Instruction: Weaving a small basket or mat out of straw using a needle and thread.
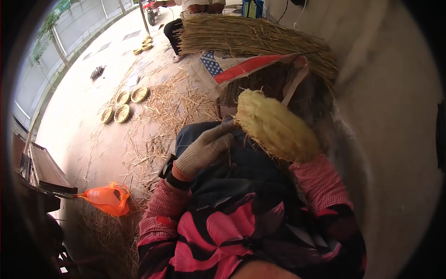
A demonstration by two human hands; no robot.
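Observation:
A shallow round basket of pale yellow-green straw [274, 125] is held up and tilted above my lap, its frayed edge trailing loose ends. My left hand [209, 146], in a whitish knitted glove, is closed at the basket's left edge with its fingers bent against the straw; the thumb is hidden. From the lower right my right sleeve [320, 179], pink and checked, runs up to the basket's lower right edge. The basket covers my right hand, so its fingers do not show.
A long bundle of dry straw [251, 37] lies beyond the basket, beside a striped cloth sack [246, 67]. Several finished straw baskets [121, 113] rest on the straw-strewn floor at left. An orange plastic bag [109, 197] hangs nearer. Another person [200, 8] sits at the back.

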